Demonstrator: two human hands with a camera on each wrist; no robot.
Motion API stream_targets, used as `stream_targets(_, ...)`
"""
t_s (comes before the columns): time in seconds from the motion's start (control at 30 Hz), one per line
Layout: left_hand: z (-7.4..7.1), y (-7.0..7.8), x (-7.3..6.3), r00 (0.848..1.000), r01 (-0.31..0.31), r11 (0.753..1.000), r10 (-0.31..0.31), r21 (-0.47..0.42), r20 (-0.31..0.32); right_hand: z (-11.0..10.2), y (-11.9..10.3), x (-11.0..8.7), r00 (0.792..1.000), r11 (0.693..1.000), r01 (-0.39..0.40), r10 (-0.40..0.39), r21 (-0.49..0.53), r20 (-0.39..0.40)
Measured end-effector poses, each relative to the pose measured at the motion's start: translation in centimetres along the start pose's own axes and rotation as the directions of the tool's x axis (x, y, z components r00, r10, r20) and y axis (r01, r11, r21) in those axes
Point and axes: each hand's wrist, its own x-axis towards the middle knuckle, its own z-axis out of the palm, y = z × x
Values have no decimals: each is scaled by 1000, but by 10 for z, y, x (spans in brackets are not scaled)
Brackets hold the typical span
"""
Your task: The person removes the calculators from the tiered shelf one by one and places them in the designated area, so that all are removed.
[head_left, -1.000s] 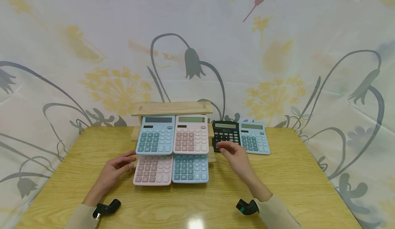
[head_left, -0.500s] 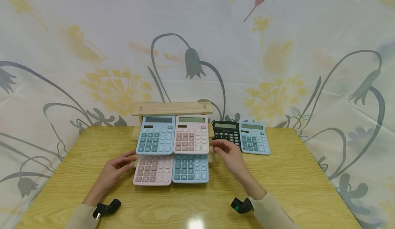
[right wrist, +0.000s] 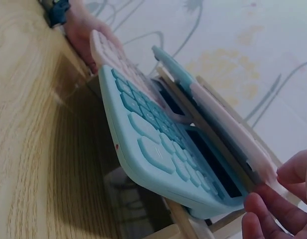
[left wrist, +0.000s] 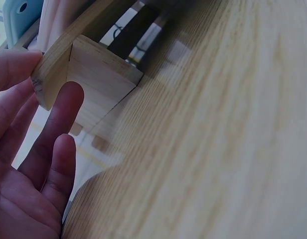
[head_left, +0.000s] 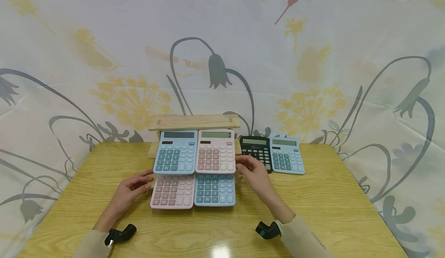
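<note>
A wooden two-tier rack (head_left: 194, 122) holds a blue calculator (head_left: 175, 151) and a pink calculator (head_left: 215, 151) on top. Below them rest another pink calculator (head_left: 172, 192) and another blue calculator (head_left: 214, 190). My left hand (head_left: 126, 192) is at the rack's left end, fingers slightly bent; in the left wrist view a fingertip touches the rounded wooden end (left wrist: 44, 94). My right hand (head_left: 255, 177) has its fingertips at the right edge of the upper pink calculator, fingers loosely bent. In the right wrist view its fingers (right wrist: 273, 209) sit by that calculator's side.
A black calculator (head_left: 255, 150) and a light blue calculator (head_left: 286, 155) lie side by side right of the rack, just beyond my right hand. The wooden table (head_left: 194, 231) runs back to a flower-patterned cloth (head_left: 313, 38).
My right hand has moved left from in front of the black calculator to the rack's right side, uncovering more of that calculator. My left hand and the rack have stayed in place.
</note>
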Motion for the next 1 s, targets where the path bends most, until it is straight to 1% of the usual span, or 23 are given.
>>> stream_targets(0.13, 1, 3, -1, 1000, -6, 1000, 6, -2, -5, 3, 1, 1, 1000, 1000, -5, 5, 8, -7)
stream_targets(0.3, 1, 2, -1, 1000, -6, 1000, 6, 7, -9, 6, 0, 1, 1000, 999, -6, 7, 33, -12)
stream_targets(0.53, 0, 1, 0, 1000, 0, 1000, 0, 20, -3, 7, -1, 2, 1000, 997, -4, 3, 79, 15)
stream_targets(0.73, 1, 4, -1, 1000, 2, 1000, -1, 28, -5, 8, -2, 3, 999, 992, -29, 25, 124, 33)
stream_targets(1.0, 2, 7, -2, 1000, 2, 1000, -2, -3, -5, 10, -2, 3, 999, 986, -40, 38, 163, 20)
